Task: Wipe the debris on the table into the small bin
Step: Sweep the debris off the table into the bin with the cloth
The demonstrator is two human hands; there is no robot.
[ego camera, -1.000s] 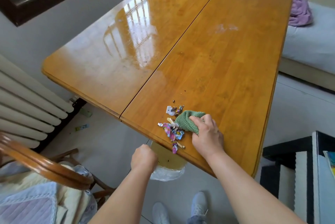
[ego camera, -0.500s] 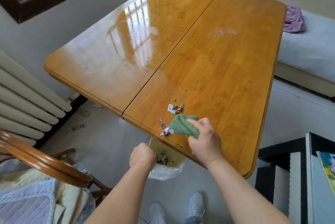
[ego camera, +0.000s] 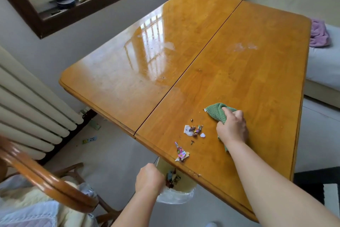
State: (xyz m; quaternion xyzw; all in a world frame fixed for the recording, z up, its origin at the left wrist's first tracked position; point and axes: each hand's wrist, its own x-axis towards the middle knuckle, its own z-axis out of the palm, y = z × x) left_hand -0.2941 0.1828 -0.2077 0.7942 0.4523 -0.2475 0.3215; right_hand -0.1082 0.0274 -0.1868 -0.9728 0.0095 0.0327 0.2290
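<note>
My right hand [ego camera: 232,129] grips a green ribbed cloth [ego camera: 217,111] on the wooden table [ego camera: 248,72], up and to the right of the debris. A small heap of scraps and wrapper bits [ego camera: 194,130] lies left of the hand. A colourful wrapper [ego camera: 181,153] lies close to the table's near edge. My left hand [ego camera: 149,179] holds the rim of the small pale bin [ego camera: 181,187] just under that edge. The bin has a plastic liner and some debris inside it.
A wooden chair [ego camera: 46,177] with cushions stands at the lower left, a radiator [ego camera: 31,116] behind it. A bed with a purple cloth [ego camera: 319,32] lies to the right. A dark striped piece of furniture [ego camera: 320,188] sits at the lower right. Small litter lies on the floor.
My right hand has lifted the cloth back from the table edge, up and to the right. Some debris fell into the bin; a wrapper and a small heap stay on the table.
</note>
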